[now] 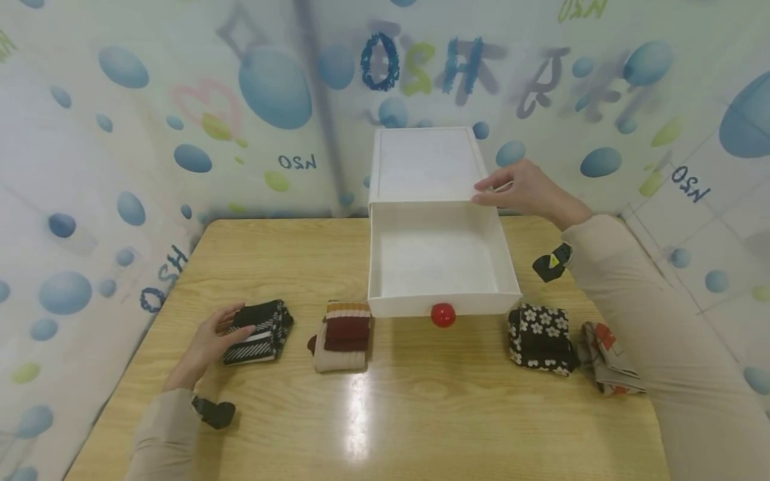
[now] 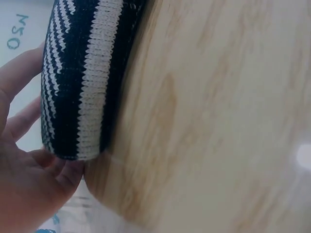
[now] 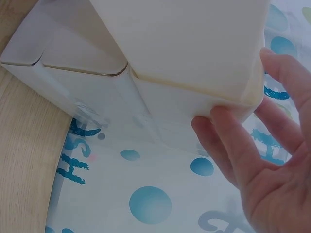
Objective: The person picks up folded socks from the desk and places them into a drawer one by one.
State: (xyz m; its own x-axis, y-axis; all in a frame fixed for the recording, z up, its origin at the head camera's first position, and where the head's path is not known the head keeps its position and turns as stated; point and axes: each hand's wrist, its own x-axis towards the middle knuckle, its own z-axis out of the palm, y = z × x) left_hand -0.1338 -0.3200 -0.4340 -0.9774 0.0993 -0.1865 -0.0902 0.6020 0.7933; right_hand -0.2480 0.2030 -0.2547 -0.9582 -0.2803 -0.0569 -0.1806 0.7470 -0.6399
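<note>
My left hand (image 1: 206, 344) grips the left end of a folded pair of black-and-white patterned knit socks (image 1: 265, 329), thumb on one side and fingers on the other. In the left wrist view, the socks (image 2: 80, 82) show a broad white stripe and diagonal dashes. At the back of the table stands a white drawer box (image 1: 427, 164). Its drawer (image 1: 442, 304) is pulled out toward me, with a red round knob (image 1: 443, 315) on the front and its white floor bare. My right hand (image 1: 529, 190) holds the box's right front corner, fingertips (image 3: 221, 116) against its wall in the right wrist view.
Maroon-and-beige folded socks (image 1: 344, 337) lie left of the drawer. To its right are black folded socks with white flowers (image 1: 541, 337) and a grey-and-red folded pair (image 1: 610, 361), partly behind the right sleeve (image 1: 650, 334). A patterned wall covering (image 1: 277, 87) surrounds the wooden table (image 1: 289, 427).
</note>
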